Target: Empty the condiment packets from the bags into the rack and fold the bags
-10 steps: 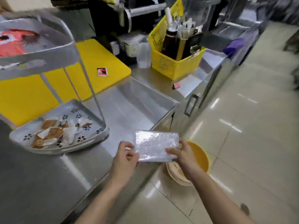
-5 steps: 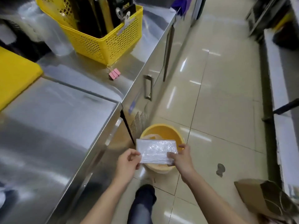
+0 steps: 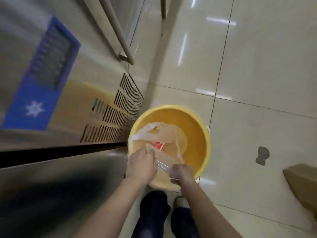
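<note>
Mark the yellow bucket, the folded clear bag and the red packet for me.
yellow bucket [image 3: 197, 134]: head view, bare inner wall on its right side.
folded clear bag [image 3: 163, 166]: head view, the strip showing between the two hands.
red packet [image 3: 158, 145]: head view, its middle, inside the bucket under loose plastic.

Clear bag [image 3: 163, 166]: formerly a flat rectangle held beside the surface edge, now crumpled thin between left hand [image 3: 140, 166] and right hand [image 3: 181, 174], lowered directly above the yellow bucket [image 3: 197, 134]; view now straight down.
</note>
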Demonstrator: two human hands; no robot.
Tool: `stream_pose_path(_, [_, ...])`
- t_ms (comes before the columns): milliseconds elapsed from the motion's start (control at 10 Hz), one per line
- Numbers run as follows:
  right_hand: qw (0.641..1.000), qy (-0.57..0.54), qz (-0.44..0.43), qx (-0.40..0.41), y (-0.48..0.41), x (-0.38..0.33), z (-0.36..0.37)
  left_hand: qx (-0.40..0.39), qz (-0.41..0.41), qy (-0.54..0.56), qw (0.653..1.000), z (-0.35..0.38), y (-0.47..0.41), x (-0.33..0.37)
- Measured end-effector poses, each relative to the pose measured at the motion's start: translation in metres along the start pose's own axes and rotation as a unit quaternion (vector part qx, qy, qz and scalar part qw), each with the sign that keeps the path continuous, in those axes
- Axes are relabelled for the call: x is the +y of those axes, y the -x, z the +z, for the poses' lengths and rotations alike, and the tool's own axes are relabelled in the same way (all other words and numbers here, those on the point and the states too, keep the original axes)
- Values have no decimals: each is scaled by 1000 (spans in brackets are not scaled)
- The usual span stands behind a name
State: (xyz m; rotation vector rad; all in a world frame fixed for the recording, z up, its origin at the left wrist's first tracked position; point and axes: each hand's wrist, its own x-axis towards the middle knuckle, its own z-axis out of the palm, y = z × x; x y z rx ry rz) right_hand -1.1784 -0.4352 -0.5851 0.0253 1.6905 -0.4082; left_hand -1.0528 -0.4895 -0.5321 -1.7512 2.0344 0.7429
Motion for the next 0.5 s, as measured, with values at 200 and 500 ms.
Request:
stream_pose_path(200, [980,141,-134,-38,-138,14,35,-81,67,-273,956,113,-109,-19])
stream_pose_path(500, [851,492,-124,-139,-173,24,44,-169,91,-266,945,143,-114,-32])
